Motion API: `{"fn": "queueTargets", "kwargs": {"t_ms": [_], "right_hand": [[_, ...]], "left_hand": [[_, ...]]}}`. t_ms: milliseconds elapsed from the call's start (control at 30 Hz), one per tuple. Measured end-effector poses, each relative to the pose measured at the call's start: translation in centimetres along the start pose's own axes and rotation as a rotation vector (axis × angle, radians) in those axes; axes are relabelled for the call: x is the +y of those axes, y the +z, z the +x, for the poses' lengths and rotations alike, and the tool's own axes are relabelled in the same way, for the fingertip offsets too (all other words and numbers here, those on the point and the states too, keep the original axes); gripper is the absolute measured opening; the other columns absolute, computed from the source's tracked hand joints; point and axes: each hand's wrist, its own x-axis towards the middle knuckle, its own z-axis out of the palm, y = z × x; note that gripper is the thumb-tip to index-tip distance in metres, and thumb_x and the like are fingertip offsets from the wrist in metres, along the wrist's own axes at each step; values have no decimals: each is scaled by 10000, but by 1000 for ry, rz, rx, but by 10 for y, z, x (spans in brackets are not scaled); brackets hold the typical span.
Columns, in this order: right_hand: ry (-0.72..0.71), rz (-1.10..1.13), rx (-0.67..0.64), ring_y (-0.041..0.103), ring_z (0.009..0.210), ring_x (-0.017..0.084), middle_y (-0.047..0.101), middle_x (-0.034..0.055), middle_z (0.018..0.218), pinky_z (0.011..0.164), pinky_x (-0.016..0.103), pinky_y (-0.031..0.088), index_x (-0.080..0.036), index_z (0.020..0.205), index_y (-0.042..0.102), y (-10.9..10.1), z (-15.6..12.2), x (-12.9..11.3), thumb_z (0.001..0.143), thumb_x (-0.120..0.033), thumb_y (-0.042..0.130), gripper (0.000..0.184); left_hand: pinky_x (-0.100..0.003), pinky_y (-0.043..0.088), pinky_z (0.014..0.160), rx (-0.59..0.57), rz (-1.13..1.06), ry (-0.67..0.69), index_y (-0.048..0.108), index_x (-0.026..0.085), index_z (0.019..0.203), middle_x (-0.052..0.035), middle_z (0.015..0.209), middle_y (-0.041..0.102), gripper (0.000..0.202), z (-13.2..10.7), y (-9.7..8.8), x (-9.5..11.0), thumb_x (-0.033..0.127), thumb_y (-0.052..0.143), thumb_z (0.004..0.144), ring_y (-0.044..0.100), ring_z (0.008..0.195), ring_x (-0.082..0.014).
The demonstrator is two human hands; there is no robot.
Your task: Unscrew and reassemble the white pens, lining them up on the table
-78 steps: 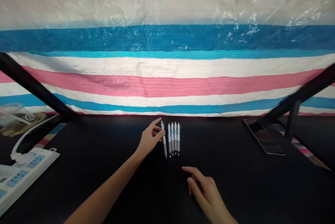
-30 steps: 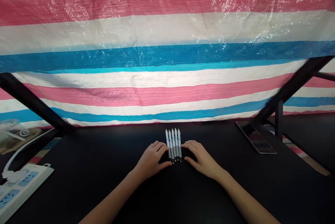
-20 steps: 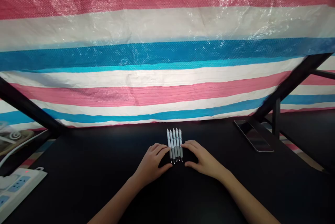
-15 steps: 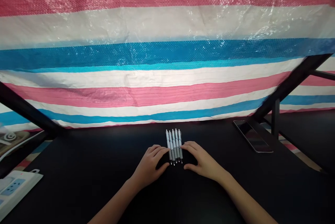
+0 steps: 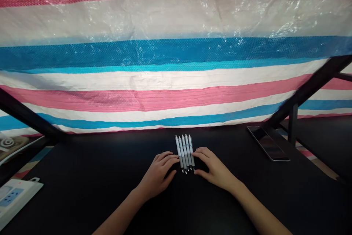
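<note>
Several white-and-grey click pens (image 5: 185, 154) lie side by side in a row on the black tabletop, their clicker ends away from me and their tips towards me. On the row's left, my left hand (image 5: 159, 172) rests with its index fingertip against the outermost pen and its thumb spread apart. My right hand (image 5: 211, 167) is at the other side, fingertips at the rightmost pen's edge and thumb close to that pen's tip. Both hands are open, neither wrapped round a pen.
A smartphone (image 5: 268, 143) lies on the table at the right. On the left edge sits a white power strip (image 5: 20, 198). Black slanted bars (image 5: 305, 92) flank the table, and a striped plastic sheet (image 5: 176, 81) hangs behind it.
The pens' row has shifted slightly right and tilted a little in the picture. My right thumb has come closer to the rightmost pen's tip. The view has moved slightly.
</note>
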Motion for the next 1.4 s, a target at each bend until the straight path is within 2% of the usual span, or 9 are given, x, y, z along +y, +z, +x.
{"fn": "queueTargets", "kwargs": {"t_ms": [600,833,1000,1167,1400], "right_hand": [[7,-17,-12,497,1235,268,510,101,1333,1051,432,438,-275,1360,490,-1,-3,-3,831,-237,704,572],[-13,-104,3,455,1275,301,492,116,1389,1059,477,411,-268,1380,479,7,-3,-6,843,-308,698,581],[-50,-170,12,463,1242,325,483,129,1411,1011,492,426,-259,1383,490,14,1,-14,820,-336,717,612],[-51,-202,20,488,1197,310,552,123,1335,985,487,425,-249,1350,529,17,4,-18,863,-333,672,515],[-35,-227,71,501,1168,307,569,123,1297,952,474,438,-237,1301,565,22,6,-19,892,-288,621,416]], "left_hand": [[-476,414,1040,-4,42,7,590,264,1183,-55,1296,638,299,1,1,0,162,523,910,498,1264,-277],[-469,411,1033,-18,43,-3,594,250,1083,-55,1300,631,225,1,0,2,147,520,897,494,1267,-278],[-459,398,1037,-32,50,1,575,252,1100,-51,1319,617,236,1,-1,3,142,509,901,476,1281,-276],[-457,391,1038,-38,59,18,576,245,1115,-55,1316,621,242,1,0,2,137,492,915,471,1282,-274],[-469,384,1037,-53,73,23,579,235,1127,-61,1321,621,250,1,-1,4,134,467,928,461,1288,-278]]}}
